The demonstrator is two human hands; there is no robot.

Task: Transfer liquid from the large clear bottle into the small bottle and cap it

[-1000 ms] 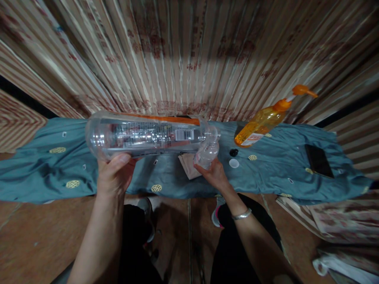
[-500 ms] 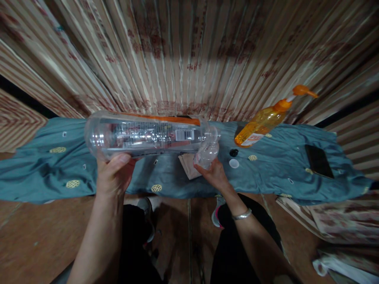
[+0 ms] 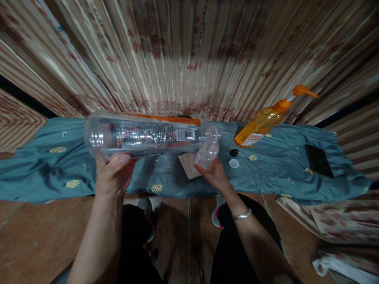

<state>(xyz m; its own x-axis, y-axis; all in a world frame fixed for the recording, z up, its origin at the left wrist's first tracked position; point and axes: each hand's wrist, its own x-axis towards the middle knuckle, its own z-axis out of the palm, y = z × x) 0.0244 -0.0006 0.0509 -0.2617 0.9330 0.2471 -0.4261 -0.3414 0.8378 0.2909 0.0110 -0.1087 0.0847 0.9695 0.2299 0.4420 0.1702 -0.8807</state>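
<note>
My left hand (image 3: 115, 173) is closed round the underside of a large clear plastic bottle (image 3: 148, 134), near its base. The bottle lies level in the air, its neck pointing right, with a barcode and an orange strip on its label. A small clear bottle (image 3: 209, 152) is gripped in my right hand (image 3: 213, 173), tilted upward. Its top end meets the neck of the large bottle; how the two mouths fit together is hard to make out. Below them a folded beige cloth (image 3: 188, 167) is partly covered by the small bottle and my right hand.
An orange pump bottle (image 3: 262, 124) stands on the teal patterned cloth (image 3: 174, 189) to the right. Near it are a small black cap (image 3: 233, 152) and a white round lid (image 3: 233, 163). A dark phone-like slab (image 3: 319, 161) lies farther right. Pleated curtains (image 3: 183, 59) hang behind.
Almost nothing differs. The large bottle and my left hand have shifted very slightly, while my right hand and the small bottle stay in place.
</note>
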